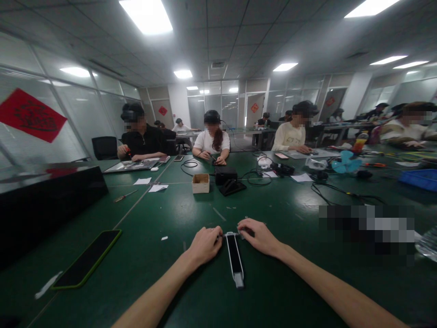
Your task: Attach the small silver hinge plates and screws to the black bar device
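Note:
A long, narrow object with a black face and a white frame (pixel 234 257) lies on the green table between my hands, its pale end toward me. My left hand (pixel 205 244) is closed just left of its far end, with the fingers curled in. On the other side, my right hand (pixel 258 235) is also closed, thumb and fingers bent beside the same end. Whatever the fingertips grip is hidden or too small to name. Small shiny bits show just beyond my right hand.
A phone in a green case (pixel 89 258) lies left, with a screwdriver (pixel 125 196) farther back. Ahead are a small open box (pixel 200 183) and a black box (pixel 226 175). A blue fan (pixel 346 162), cables and a blue tray (pixel 419 179) are right. Other people sit across the table.

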Available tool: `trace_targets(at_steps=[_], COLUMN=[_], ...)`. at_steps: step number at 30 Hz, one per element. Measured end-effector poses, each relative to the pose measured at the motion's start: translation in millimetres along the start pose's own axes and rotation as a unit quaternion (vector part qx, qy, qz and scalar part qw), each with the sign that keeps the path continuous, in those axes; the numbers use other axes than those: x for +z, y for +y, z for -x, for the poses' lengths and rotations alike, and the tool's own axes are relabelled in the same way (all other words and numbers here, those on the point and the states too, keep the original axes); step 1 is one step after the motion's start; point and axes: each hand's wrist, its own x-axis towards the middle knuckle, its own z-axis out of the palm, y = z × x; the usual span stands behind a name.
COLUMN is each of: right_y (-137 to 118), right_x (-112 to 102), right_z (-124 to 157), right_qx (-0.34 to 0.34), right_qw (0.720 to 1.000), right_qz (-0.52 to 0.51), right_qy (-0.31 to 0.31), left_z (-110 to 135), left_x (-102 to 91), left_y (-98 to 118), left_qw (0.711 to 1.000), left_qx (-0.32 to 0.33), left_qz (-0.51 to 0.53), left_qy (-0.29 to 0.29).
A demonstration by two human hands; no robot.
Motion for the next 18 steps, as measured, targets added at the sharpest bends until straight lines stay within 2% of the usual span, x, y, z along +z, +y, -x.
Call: trace_targets(at_steps=[3,7,12,18], right_y=[-0.1,0.7,-3.9,-11.0], right_x=[-4.2,-5.5,-4.1,-2.7], right_z=[1.8,3.4,2.3,1.0], right_qx=[-0.027,-0.028,-0.036,-0.013], right_qw=[0.999,0.997,0.996,0.997], right_qz=[0.037,0.068,0.071,0.065], right_qy=[-0.021,-0.034,-0.039,-0.04], left_z=[0.1,0.1,0.5,1.0], left_x=[0.4,1.4,-1.1,-1.3], left_y=[-0.3,-1.3,-0.8,0.2], left_qw=[1.0,1.0,1.0,1.0], left_qx=[0.003,0.012,0.021,0.012], left_qz=[-0.003,-0.005,-0.003,-0.014], left_qy=[0.006,0.016,0.02,0.015])
